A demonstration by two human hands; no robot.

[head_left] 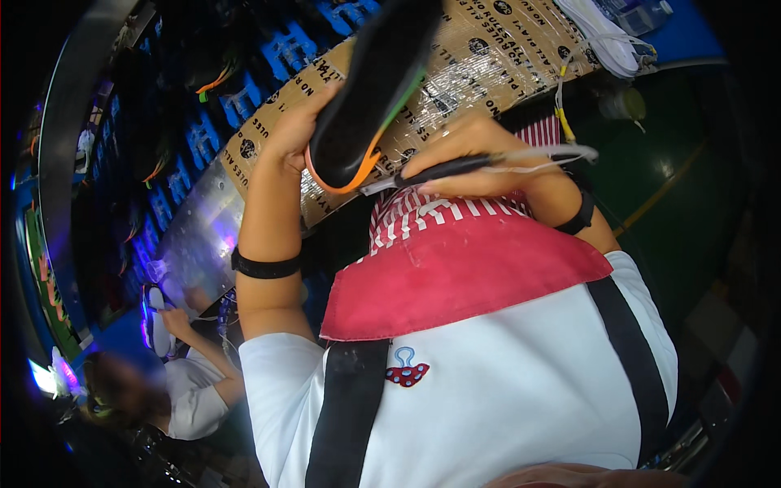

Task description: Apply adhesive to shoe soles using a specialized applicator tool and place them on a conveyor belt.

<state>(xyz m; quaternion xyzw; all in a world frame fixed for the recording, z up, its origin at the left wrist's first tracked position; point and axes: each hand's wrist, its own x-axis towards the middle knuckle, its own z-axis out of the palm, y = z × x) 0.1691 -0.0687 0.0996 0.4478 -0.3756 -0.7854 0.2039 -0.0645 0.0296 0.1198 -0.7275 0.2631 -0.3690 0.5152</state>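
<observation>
My left hand (294, 134) grips the heel end of a shoe sole (358, 114) from its left side, holding it tilted above the work table. The sole's face is black, and its edge runs from orange at the heel to green further up. Closed around a corded tool (446, 168) with a black handle, my right hand (476, 150) is just right of the heel. The tool's flat metal tip is at the sole's orange edge; whether it touches cannot be made out. A pale cord trails from the handle's back end over my right wrist.
Printed brown cardboard (480, 49) covers the table. Beyond it on the left, a rack line with blue holders (203, 146) carries dark, orange-edged pieces. White cables (602, 37) and a clear plastic bottle (639, 15) lie at the upper right. A co-worker (191, 390) sits lower left, holding a sole.
</observation>
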